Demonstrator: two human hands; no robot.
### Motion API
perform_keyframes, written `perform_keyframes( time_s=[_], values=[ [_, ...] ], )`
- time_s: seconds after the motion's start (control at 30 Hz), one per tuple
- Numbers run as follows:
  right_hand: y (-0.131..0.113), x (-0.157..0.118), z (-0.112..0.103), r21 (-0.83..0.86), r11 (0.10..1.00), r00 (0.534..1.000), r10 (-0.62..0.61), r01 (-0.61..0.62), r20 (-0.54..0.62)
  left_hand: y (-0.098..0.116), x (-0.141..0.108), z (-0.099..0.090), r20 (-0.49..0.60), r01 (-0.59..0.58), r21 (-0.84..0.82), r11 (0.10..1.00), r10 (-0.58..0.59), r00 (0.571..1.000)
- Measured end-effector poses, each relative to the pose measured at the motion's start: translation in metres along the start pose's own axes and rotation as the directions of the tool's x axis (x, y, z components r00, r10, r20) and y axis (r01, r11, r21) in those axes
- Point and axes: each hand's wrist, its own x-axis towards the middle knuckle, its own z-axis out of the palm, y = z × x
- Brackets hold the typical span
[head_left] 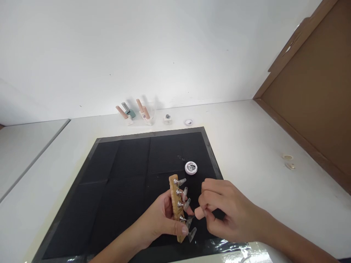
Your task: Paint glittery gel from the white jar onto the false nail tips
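My left hand (160,219) is closed around a tan, bar-shaped nail display stand (174,199), with the thumb across its near end. Silver pegs along the bar carry several clear nail tips (187,203) that point to the right. In my right hand (230,210) a peach nail polish brush cap (199,213) is pinched between fingers and thumb. Its brush end reaches toward one of the nearer nail tips; whether it touches cannot be made out. Beyond the stand, a small round white jar (191,168) with silvery contents sits on the black mat (123,182).
Along the wall stand peach-capped polish bottles (144,111), a green bottle (128,110), a small square jar (168,119) and a round white lid (188,122). Two small round pieces (290,166) lie at the right, near a brown cardboard panel (315,98).
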Motion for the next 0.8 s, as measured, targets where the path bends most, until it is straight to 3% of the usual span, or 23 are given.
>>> perform_keyframes(
  time_s=[0.23,0.53,0.63,0.8],
  values=[
    [0.0016,-0.0026,-0.0059,0.08,0.993,0.994,0.094,-0.09,-0.054,0.0008,-0.0018,0.0007,-0.01,0.012,-0.011,1.0,-0.012,1.0],
    [0.0033,-0.0047,-0.0053,0.099,0.983,0.987,0.152,-0.156,0.042,0.0053,-0.0027,0.0026,-0.011,0.01,-0.011,1.0,-0.01,1.0],
    [0.0051,-0.007,-0.0074,0.2,0.948,0.968,0.232,-0.247,0.095,0.0065,-0.0035,0.003,-0.021,0.023,-0.017,1.0,-0.024,0.999],
    [0.0085,-0.0082,-0.0067,0.337,0.851,0.906,0.317,-0.402,0.281,0.0062,-0.0047,0.0019,-0.018,0.022,-0.021,1.0,-0.022,1.0]
  ],
)
